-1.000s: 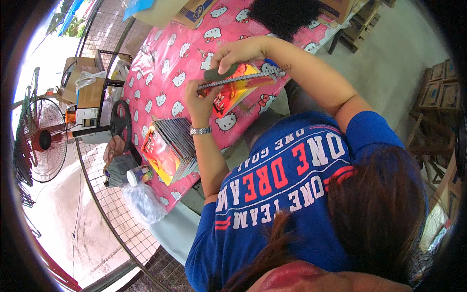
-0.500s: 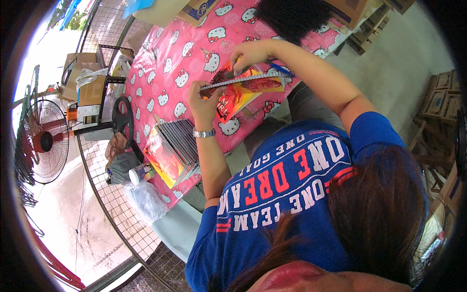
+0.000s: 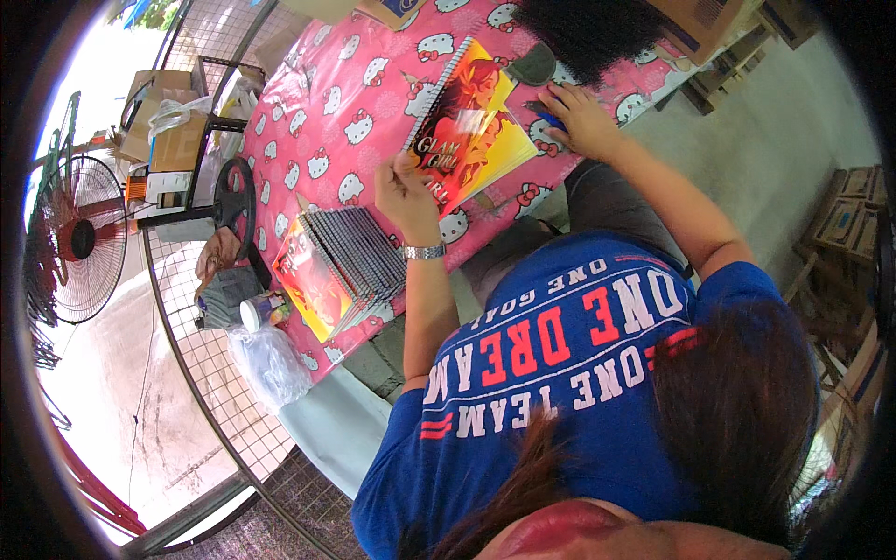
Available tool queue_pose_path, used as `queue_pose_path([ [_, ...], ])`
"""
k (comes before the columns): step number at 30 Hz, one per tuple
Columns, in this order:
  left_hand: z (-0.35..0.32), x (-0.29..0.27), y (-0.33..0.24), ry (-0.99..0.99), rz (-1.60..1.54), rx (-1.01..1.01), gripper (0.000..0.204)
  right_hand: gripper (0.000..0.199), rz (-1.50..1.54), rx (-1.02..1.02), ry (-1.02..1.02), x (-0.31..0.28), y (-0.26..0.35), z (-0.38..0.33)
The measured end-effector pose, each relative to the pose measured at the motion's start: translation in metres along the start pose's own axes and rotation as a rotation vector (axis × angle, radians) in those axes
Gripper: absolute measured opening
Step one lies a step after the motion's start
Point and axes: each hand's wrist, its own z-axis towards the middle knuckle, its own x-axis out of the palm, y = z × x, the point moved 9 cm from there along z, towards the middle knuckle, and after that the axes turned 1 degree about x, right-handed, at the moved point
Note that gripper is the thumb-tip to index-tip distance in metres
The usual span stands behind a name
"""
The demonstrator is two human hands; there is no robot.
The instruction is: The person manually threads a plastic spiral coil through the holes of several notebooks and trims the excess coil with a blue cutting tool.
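A spiral notebook (image 3: 476, 126) with a red and yellow illustrated cover lies on the pink table, its wire binding along the left side. My left hand (image 3: 409, 198) grips its near left corner, fingers closed on the edge. To the right of the notebook, my right hand (image 3: 583, 121) has its fingers apart around a small blue-handled tool (image 3: 551, 119); the tool's kind is partly hidden. A dark grey rounded object (image 3: 534, 65) lies just beyond that hand. Nearer my left forearm sits a stack of similar spiral notebooks (image 3: 341, 266), bindings facing up and right.
A pile of black binding wires (image 3: 588, 37) and a cardboard box (image 3: 695, 23) occupy the far right. Past the table's left edge are a white-lidded container (image 3: 257, 313), a plastic bag (image 3: 271, 369) and a standing fan (image 3: 84, 238). Another person's hand (image 3: 219, 257) shows at left.
The notebook, earlier tilted up with its binding toward me, now lies cover up, its binding turned leftward. My right hand has left the binding and moved right to the blue-handled tool.
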Motion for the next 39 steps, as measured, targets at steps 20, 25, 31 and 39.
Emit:
queue_pose_path([
  [20,-0.001,0.001,0.003,-0.009,-0.041,-0.026,0.02,0.057,0.626,-0.316,-0.092,-0.092,0.161,0.04],
  [25,0.003,0.001,-0.007,-0.031,0.017,0.031,0.022,0.06,0.52,-0.339,-0.103,-0.092,0.179,0.048],
  [31,0.0,-0.004,-0.004,-0.025,0.122,0.057,0.026,0.055,0.388,-0.324,-0.046,-0.086,0.186,0.046],
  [39,0.004,-0.035,-0.096,-0.083,0.469,0.457,0.025,0.046,1.296,0.176,0.491,-0.052,0.164,0.03],
])
